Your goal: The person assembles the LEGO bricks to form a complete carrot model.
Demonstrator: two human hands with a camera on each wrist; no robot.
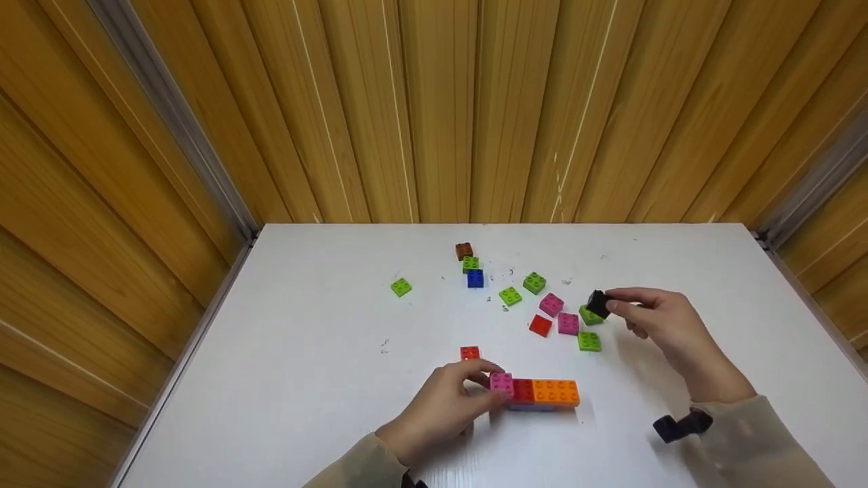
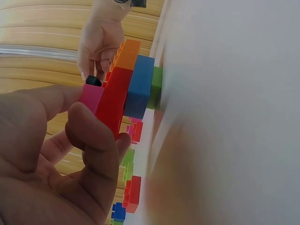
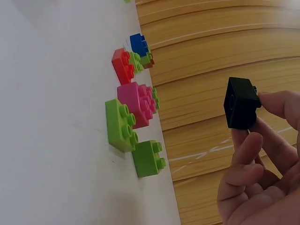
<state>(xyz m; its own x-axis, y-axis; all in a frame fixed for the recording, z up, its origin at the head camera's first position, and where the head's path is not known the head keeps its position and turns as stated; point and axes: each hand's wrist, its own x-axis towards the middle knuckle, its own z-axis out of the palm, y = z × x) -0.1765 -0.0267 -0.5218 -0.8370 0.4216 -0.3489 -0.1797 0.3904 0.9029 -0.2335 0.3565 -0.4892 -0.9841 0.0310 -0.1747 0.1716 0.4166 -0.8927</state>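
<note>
My left hand (image 1: pixel 444 407) pinches the left end of a joined row of toy building bricks, where a pink brick (image 1: pixel 501 383) sits on top of a red brick (image 2: pixel 114 101). An orange brick (image 1: pixel 556 391) forms the row's right end. Beneath it, the left wrist view shows a blue brick (image 2: pixel 139 86) and a green brick (image 2: pixel 155 88) at the bottom. Held up between thumb and fingers of my right hand (image 1: pixel 668 332) is a black brick (image 3: pixel 241 103), tilted above a green brick (image 1: pixel 588 316) on the table.
Loose bricks lie on the white table (image 1: pixel 305 325): a red brick (image 1: pixel 540 325), pink bricks (image 1: pixel 568 324) and several green ones (image 1: pixel 589 341). Farther back are a blue brick (image 1: pixel 475 278) and a brown brick (image 1: pixel 464 251). Wood-patterned panels (image 1: pixel 441 115) stand behind the table.
</note>
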